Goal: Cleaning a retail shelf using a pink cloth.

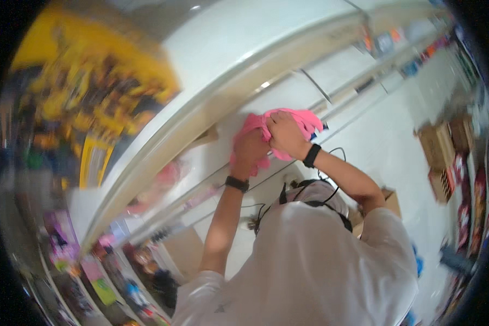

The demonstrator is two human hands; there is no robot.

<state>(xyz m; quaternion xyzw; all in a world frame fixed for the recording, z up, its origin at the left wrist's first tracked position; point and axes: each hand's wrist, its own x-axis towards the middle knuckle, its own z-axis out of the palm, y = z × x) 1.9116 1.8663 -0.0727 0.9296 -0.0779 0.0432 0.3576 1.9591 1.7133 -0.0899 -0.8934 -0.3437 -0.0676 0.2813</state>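
Note:
A bunched bright pink cloth [308, 120] is held in front of my body, close to the long white shelf. My right hand [287, 135] presses down on its upper middle, the fingers closed into the folds. On the cloth's left side, my left hand [251, 148] grips it, with its fingertips partly hidden by the fabric and slightly blurred. The two hands are close together, almost touching. Loose folds hang out past the right hand and below the left. Each wrist wears a black band.
The white shelf [223, 95] with a pale front edge curves across. Beyond it is a yellow display [92, 81], blurred. Shelves of colourful goods [106, 290] line the lower left. Cardboard boxes [436, 145] and packets [462, 212] stand at the right. Thin black cables hang at my waist.

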